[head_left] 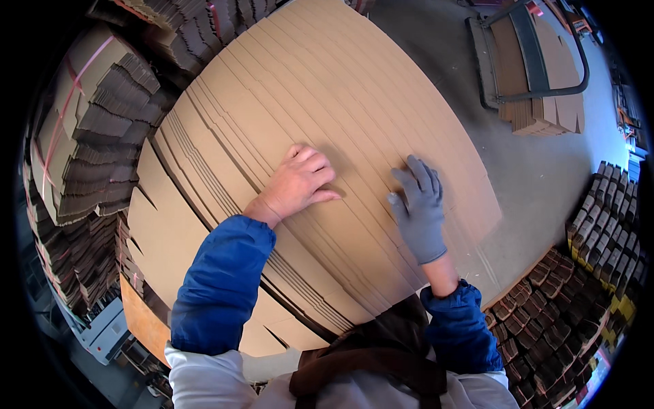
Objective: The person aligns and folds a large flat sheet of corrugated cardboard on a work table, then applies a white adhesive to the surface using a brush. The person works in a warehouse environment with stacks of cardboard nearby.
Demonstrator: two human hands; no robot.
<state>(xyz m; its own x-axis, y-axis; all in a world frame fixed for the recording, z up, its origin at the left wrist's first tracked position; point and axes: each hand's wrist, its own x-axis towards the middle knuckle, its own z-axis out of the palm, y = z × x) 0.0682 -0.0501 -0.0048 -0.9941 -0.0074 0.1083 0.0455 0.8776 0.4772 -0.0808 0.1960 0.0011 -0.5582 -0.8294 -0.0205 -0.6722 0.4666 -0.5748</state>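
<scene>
A wide fan of overlapping flat cardboard sheets [340, 88] lies before me, their edges stepped in long slanting lines. My bare left hand [300, 178] rests over the middle of the sheets, its fingers loosely bent and the thumb apart from them. To its right, my right hand [420, 208] in a grey glove is over the sheets, fingers and thumb apart. Neither hand visibly grips a sheet. Under the fan, at the left, more cardboard [174, 232] with slots shows past a dark gap.
Tied stacks of cardboard [102, 129] stand close on the left. A trolley [531, 61] carrying cardboard is at the far right, on grey floor [463, 68]. Bundled brown pieces [552, 307] and a dark stack with yellow [606, 225] sit at the right.
</scene>
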